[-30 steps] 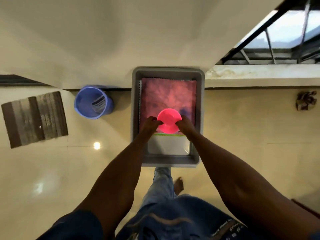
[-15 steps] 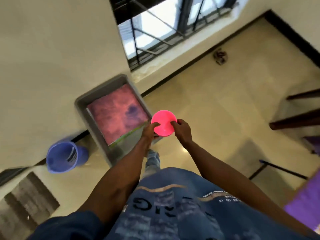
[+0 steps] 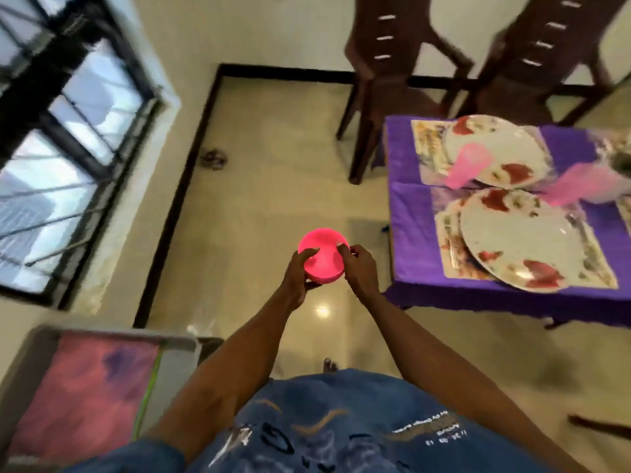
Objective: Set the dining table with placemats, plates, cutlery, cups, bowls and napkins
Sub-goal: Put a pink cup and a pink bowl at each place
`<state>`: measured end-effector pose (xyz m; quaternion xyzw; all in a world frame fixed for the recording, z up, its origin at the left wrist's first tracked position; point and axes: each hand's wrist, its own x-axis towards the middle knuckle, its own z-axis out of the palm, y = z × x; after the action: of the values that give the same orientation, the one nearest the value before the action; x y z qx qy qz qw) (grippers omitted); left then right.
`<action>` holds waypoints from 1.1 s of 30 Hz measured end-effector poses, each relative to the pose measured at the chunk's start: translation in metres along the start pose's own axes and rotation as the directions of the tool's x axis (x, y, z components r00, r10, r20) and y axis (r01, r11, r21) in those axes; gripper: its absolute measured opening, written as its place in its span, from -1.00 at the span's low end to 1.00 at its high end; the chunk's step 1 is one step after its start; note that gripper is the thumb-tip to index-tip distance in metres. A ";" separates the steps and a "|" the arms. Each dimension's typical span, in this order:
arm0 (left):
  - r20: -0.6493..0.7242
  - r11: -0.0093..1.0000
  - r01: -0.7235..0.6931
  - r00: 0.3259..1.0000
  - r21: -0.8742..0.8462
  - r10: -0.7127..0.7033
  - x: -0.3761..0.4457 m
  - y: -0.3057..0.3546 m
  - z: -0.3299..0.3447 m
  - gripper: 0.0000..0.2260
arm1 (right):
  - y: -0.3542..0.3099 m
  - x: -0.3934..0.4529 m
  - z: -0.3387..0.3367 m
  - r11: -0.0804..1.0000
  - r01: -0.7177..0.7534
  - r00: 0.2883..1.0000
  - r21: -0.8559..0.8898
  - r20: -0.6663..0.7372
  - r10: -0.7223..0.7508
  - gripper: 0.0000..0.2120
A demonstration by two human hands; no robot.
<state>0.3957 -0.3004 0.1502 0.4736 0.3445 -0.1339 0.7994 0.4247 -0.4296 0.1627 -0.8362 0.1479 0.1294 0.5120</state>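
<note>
Table [image 3: 409, 206]: two plates [image 3: 519, 237] (blurred cups [image 3: 467, 163]).

Pink cups [image 3: 468, 164] on table: motion-blurred, outlines unclear. Grey bin [image 3: 177, 343]: cut off at left and bottom edges. Cutlery: indistinguishable.

Bowl [image 3: 322, 258] was hot pink. Tablecloth [image 3: 409, 206] purple; plates [image 3: 519, 240] white with red floral print; cups [image 3: 469, 164] pale pink. Chairs [image 3: 386, 63] dark brown. Bin [image 3: 177, 367] grey, mottled pink-purple cloth [image 3: 85, 397] inside.
</note>
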 end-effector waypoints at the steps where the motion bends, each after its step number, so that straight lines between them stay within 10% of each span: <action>1: 0.047 0.999 0.013 0.999 0.046 -0.015 0.001 0.000 0.016 -0.35 | 0.003 0.000 -0.015 1.000 -0.025 0.998 0.019 -0.051 0.026 -0.60; 15: 0.335 0.905 0.265 0.864 0.333 -0.377 0.029 -0.016 0.087 -0.54 | 0.037 -0.037 -0.078 0.952 -0.154 0.799 0.266 -0.534 0.278 -0.79; 25: 0.585 0.828 0.452 0.590 0.333 -0.557 0.027 -0.033 0.145 -0.38 | 0.043 -0.035 -0.123 0.948 -0.117 0.659 0.296 -0.692 0.297 -0.88; 33: 0.554 0.847 0.439 0.643 0.299 -0.529 0.029 -0.066 0.222 -0.50 | 0.066 -0.001 -0.205 0.935 -0.101 0.651 0.341 -0.688 0.321 -0.81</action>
<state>0.4756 -0.5201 0.1560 0.3469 0.1680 -0.5135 0.7667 0.4121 -0.6413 0.1999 -0.7153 0.4539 -0.1791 0.5003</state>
